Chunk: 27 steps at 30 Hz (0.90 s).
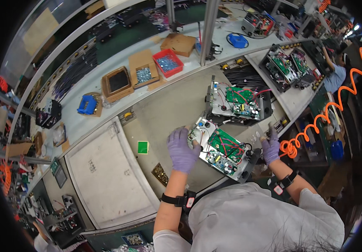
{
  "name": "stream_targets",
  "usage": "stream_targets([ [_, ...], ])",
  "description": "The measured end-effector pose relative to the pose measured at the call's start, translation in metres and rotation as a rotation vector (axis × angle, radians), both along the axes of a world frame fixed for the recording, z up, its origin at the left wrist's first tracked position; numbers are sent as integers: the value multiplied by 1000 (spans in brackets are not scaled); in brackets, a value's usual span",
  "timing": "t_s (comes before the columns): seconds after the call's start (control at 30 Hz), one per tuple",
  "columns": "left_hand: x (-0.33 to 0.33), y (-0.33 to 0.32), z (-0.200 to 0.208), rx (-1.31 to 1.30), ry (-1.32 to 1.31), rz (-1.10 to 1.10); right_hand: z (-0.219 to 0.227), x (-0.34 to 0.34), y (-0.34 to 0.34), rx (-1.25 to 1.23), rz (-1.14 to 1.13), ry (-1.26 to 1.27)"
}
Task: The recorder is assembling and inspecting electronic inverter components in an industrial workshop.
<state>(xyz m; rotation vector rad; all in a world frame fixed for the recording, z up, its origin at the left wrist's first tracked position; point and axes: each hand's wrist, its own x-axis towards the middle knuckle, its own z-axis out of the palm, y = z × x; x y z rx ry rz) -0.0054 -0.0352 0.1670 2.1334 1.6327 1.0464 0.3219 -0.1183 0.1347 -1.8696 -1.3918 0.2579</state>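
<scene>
In front of me a metal chassis (206,137) lies tilted across the bench, carrying a green circuit board (225,145), red wires and a smaller populated board (220,163). My left hand (181,150), in a purple glove, is closed on its left end, thumb toward the inside. My right hand (271,148), gloved alike, is beside the black right end of the chassis with fingers stretched out; contact there is unclear. Just beyond stands a second, similar chassis (220,107) with boards and wires.
Screws fill a red bin (168,63) and a cardboard box (144,73) on the far shelf. A blue bin (87,104) sits farther left. An orange coiled hose (315,126) hangs at right. A white board (109,176) and a small tray of brass parts (160,174) lie left. Co-workers (336,77) are nearby.
</scene>
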Motion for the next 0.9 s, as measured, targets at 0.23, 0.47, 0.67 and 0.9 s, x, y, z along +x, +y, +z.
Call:
stream_targets([
  [0.23,41,57,-13,-274,-32,-58,-17,-29,-14,-319,-138,417],
  [0.47,42,82,-36,-540,-590,-17,-11,-39,-12,-208,-172,243],
  [0.67,60,70,-19,-394,170,14,-11,-43,-8,-186,-170,345],
  [0.9,68,72,-27,-178,89,93,-9,-43,-7,-248,-217,345],
])
